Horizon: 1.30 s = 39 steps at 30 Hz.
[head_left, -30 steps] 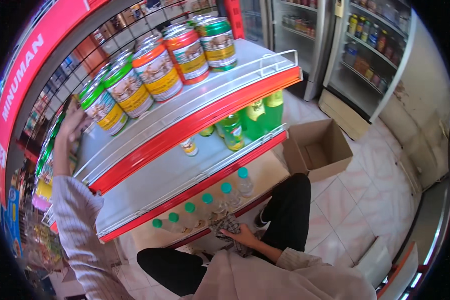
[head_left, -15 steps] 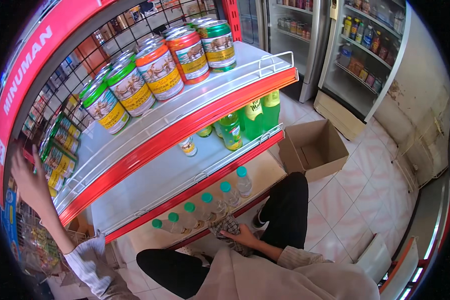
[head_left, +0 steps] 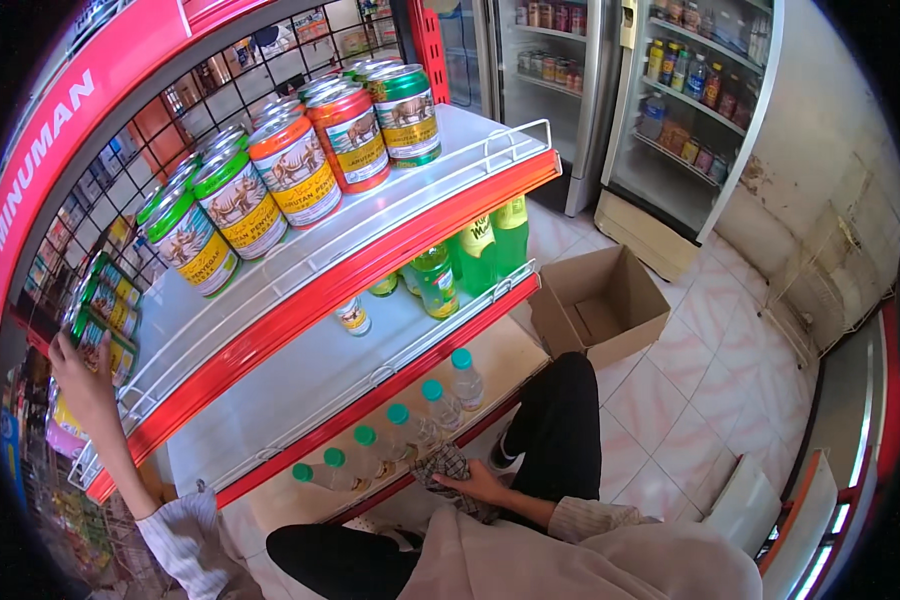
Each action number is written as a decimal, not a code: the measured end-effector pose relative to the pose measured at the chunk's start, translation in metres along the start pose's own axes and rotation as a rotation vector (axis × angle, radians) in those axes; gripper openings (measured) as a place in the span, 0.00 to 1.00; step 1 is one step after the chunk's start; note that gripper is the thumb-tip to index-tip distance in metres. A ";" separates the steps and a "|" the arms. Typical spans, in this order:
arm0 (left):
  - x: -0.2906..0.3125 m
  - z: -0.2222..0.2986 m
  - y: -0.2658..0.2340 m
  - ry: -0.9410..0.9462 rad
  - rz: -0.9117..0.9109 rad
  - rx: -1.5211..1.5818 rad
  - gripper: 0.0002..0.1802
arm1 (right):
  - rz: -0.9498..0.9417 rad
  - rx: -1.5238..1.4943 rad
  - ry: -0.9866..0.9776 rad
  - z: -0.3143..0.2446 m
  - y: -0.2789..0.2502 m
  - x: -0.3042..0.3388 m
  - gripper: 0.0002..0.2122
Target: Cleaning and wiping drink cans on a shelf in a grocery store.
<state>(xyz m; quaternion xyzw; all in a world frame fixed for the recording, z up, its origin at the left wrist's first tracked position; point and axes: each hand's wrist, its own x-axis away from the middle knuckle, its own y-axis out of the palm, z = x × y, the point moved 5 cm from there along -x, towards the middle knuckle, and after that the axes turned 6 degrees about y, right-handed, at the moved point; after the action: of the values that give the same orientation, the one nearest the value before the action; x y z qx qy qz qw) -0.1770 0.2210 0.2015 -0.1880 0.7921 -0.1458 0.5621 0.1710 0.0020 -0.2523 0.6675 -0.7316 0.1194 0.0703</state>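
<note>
At the left end of the upper shelf, my left hand (head_left: 85, 392) reaches to a group of green and yellow drink cans. Its fingers and thumb are around a green can (head_left: 90, 335), partly hiding it. In my lap, my right hand (head_left: 478, 484) is closed on a crumpled checkered cloth (head_left: 440, 464). More cans, with green and orange tops, stand in rows on the same shelf, including an orange can (head_left: 348, 140) at the front.
A wire rail (head_left: 300, 255) edges the red-fronted upper shelf. Green bottles (head_left: 478, 245) and a small can (head_left: 352, 316) stand one shelf down. Clear bottles with teal caps (head_left: 400, 425) line the bottom shelf. An open cardboard box (head_left: 605, 305) is on the floor before glass-door fridges (head_left: 690, 110).
My left hand has come down and inward from beside the shelf end onto the cans there. The view has shifted slightly. My right hand still holds the cloth.
</note>
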 end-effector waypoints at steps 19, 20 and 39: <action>0.008 0.034 -0.040 -0.219 0.194 0.653 0.34 | -0.001 0.262 0.066 0.039 0.007 -0.012 0.16; 0.009 0.038 -0.051 -0.159 0.328 0.638 0.33 | -0.003 0.265 0.058 0.037 0.009 -0.012 0.16; 0.174 0.188 -0.112 -0.237 -0.224 1.092 0.37 | -0.070 0.252 -0.987 -0.361 0.012 0.070 0.16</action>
<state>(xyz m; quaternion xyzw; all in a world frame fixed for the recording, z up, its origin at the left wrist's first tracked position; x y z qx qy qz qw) -0.0362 0.0378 0.0446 0.0322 0.5087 -0.5708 0.6437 0.1314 0.0325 0.1128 0.6716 -0.6349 -0.1254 -0.3608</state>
